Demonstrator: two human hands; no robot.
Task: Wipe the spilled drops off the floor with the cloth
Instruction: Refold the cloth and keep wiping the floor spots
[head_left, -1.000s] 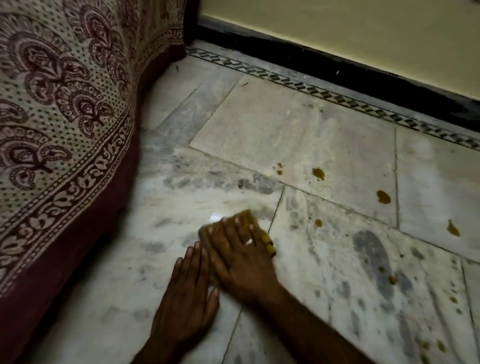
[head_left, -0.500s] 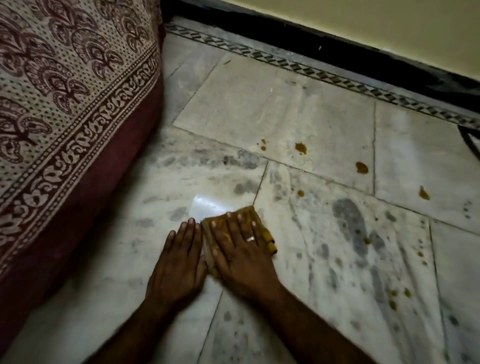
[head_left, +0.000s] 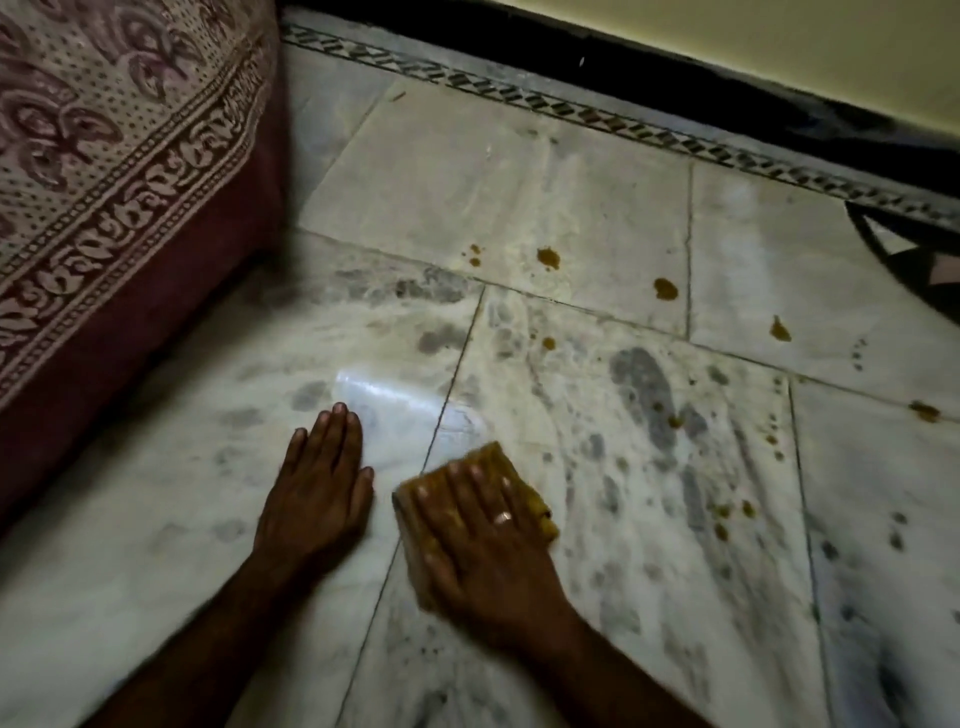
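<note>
The floor (head_left: 597, 197) is pale marble in large slabs with grey veining and thin dark joints — a patterned border strip (head_left: 571, 111) runs along its far edge. Orange-brown drops (head_left: 549, 257) lie scattered across the far and right slabs, well apart from one another. A folded yellow cloth (head_left: 483, 467) lies flat near the middle joint, pressed under the right hand (head_left: 483, 551); the left hand (head_left: 317, 499) rests palm-down just beside it — apart from it. A printed bedspread (head_left: 119, 150) hangs to the floor at the left.
</note>
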